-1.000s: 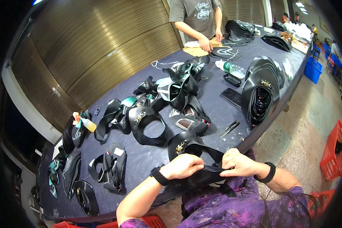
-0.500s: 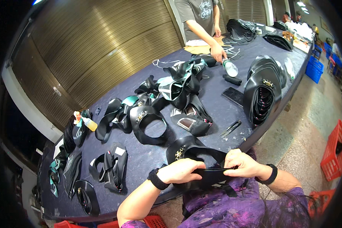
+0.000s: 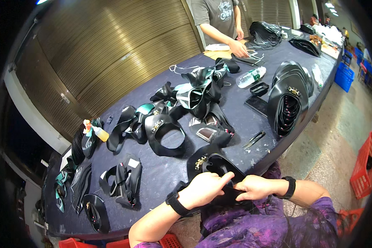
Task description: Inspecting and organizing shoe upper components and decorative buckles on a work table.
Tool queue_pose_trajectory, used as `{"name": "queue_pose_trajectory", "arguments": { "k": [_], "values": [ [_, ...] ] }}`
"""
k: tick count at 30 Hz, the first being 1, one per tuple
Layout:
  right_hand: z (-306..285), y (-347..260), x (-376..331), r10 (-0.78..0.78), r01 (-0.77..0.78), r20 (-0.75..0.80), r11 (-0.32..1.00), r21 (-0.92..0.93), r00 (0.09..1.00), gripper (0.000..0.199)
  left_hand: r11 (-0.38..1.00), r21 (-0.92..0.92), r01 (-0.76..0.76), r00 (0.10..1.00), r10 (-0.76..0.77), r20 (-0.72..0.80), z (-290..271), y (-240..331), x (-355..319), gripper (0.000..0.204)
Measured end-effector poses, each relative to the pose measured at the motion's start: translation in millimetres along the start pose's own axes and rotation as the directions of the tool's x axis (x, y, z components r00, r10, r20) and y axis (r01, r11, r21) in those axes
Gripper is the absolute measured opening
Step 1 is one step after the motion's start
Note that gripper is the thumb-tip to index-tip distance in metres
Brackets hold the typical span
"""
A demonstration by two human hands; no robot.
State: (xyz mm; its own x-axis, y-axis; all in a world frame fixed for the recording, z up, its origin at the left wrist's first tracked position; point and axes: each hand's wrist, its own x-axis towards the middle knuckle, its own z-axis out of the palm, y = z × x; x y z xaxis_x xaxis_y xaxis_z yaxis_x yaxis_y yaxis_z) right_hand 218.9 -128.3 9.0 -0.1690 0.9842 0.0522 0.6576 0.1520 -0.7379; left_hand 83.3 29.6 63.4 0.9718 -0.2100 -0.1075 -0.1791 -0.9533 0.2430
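Observation:
A black shoe upper (image 3: 196,165) with gold chain-like hardware lies at the table's near edge, its rear part pulled toward me. My left hand (image 3: 206,188) grips its edge, the index finger pointing across toward the right hand. Pinched on the same edge, my right hand (image 3: 254,187) sits close beside it. The fingertips partly hide the held edge. Just beyond lie another black upper (image 3: 165,151) with gold hardware and a black-and-grey lining piece (image 3: 213,130). Thread snips (image 3: 254,139) rest to the right of these.
Nested uppers (image 3: 273,107) stand at the right, near a dark phone (image 3: 256,104) and a plastic bottle (image 3: 251,77). A co-worker's hand (image 3: 239,48) is across the table. More pieces (image 3: 126,182) and a spray bottle (image 3: 100,133) are left. Red crates (image 3: 361,173) stand on the floor.
My hands have come closer together, and the upper's opening is more folded. The co-worker's hand has let go of the bottle, which now lies on its side, and moved to some white cords.

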Motion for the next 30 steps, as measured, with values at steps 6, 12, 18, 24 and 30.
{"name": "queue_pose_trajectory", "arguments": {
  "k": [6, 12, 18, 24, 30],
  "values": [
    [12.2, -13.7, 20.9, 0.047, -0.050, -0.032, 0.994, -0.095, 0.998, 0.033, 0.981, -0.177, -0.079, 0.996, 0.072, -0.049, 4.9, 0.5, -3.5, 0.054],
    [18.0, -8.1, 20.7, 0.163, -0.143, -0.133, 0.978, 0.152, 0.978, 0.031, 0.973, 0.101, 0.206, 0.743, -0.088, -0.663, 2.8, 10.8, -27.5, 0.052],
    [33.6, -5.7, 6.7, 0.175, 0.030, -0.222, 0.717, 0.697, 0.959, 0.036, -0.281, -0.937, -0.208, 0.741, -0.671, 0.037, 102.5, 14.6, -69.2, 0.044],
    [45.4, 2.4, 3.3, 0.209, 0.095, -0.256, 0.572, 0.815, 0.944, 0.041, -0.553, -0.521, -0.649, 0.742, -0.612, -0.274, 108.7, 29.8, -29.2, 0.058],
    [48.2, 1.2, -6.6, 0.207, -0.021, -0.270, 0.827, 0.561, 0.940, 0.043, -0.480, -0.694, -0.536, 0.776, -0.605, -0.181, 121.3, 12.7, -8.9, 0.037]
  ]
}}
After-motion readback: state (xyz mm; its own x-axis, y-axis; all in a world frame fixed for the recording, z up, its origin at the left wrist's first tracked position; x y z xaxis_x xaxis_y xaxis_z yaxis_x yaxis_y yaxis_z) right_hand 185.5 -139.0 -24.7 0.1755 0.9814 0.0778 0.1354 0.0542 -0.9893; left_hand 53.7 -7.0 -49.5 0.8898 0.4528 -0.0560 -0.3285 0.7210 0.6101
